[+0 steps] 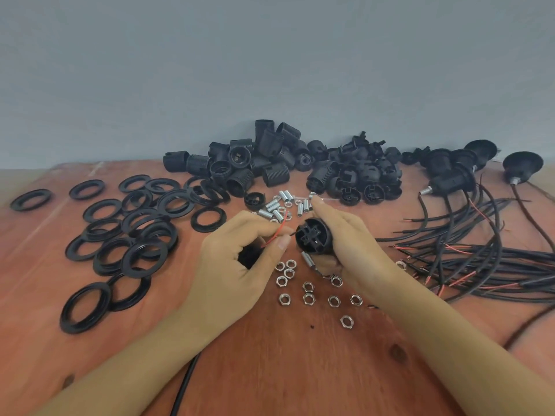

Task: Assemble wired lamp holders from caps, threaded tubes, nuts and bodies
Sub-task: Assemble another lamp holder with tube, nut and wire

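Note:
My right hand (348, 253) grips a black lamp holder cap (312, 237) with its open inner side facing me; a silver threaded tube (308, 259) sticks out below it. My left hand (240, 259) pinches a thin red wire (274, 237) between thumb and fingers, right at the cap's left edge. A black cable (183, 385) runs down from under my left wrist. Loose silver nuts (307, 297) lie on the wooden table (300, 370) just below both hands. Spare threaded tubes (277, 207) lie behind my hands.
Black rings (135, 235) spread over the left of the table. Threaded black bodies (246, 163) and caps (360, 175) are piled at the back by the grey wall. Wired black cables (468, 250) and finished holders (522, 166) lie at the right.

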